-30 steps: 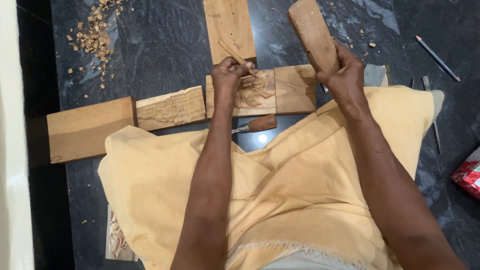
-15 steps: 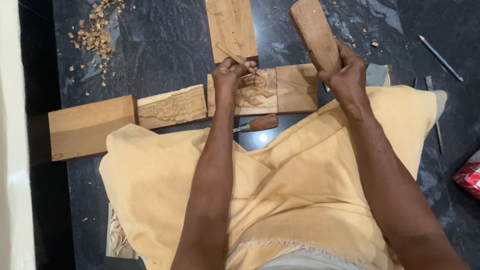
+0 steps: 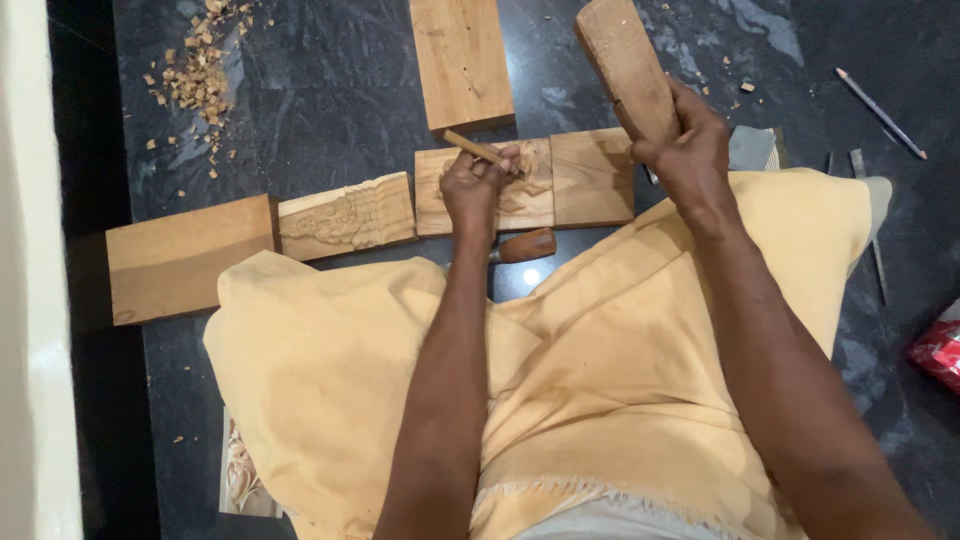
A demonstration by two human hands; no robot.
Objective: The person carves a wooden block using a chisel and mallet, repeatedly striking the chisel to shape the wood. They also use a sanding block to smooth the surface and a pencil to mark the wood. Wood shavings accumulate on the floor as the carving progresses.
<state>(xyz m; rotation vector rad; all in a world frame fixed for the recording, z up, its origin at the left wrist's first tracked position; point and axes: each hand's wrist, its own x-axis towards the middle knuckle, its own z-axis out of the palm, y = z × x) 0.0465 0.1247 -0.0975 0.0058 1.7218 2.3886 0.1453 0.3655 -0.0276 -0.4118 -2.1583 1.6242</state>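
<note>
- The left hand (image 3: 478, 185) is closed around a chisel (image 3: 476, 149), a slim wooden-handled tool. Its handle end sticks out up and to the left of the fist; its long axis slants down to the right, toward the carved panel (image 3: 520, 190) under the hand. The cutting tip is hidden by the fingers.
- The right hand (image 3: 690, 150) is clamped on a wooden mallet (image 3: 625, 65), gripping its lower end. The mallet's long axis runs up and slightly left from the fist, thick end pointing away from the person, held above the floor (image 3: 330, 90) and apart from the chisel.
- The carved panel lies flat on the dark stone floor just in front of the person's knees, long axis left to right. Relief carving shows on its left half near the hand; the right half looks plain.
- A second carved block (image 3: 345, 215) lies just left of it, tilted a little, and a plain board (image 3: 185, 258) sits further left, touching or almost touching that block.
- Another plain board (image 3: 462, 60) lies beyond the panel, its long axis pointing away from the person, its near end close to the chisel handle.
- A spare tool with a reddish-brown handle (image 3: 525, 245) lies on the floor between the panel and the yellow cloth (image 3: 600, 380) over the person's lap.
- Wood chips (image 3: 195, 70) are scattered at the far left. A pencil (image 3: 880, 100) and thin metal tools (image 3: 860, 170) lie at the right, well apart from both hands.
</note>
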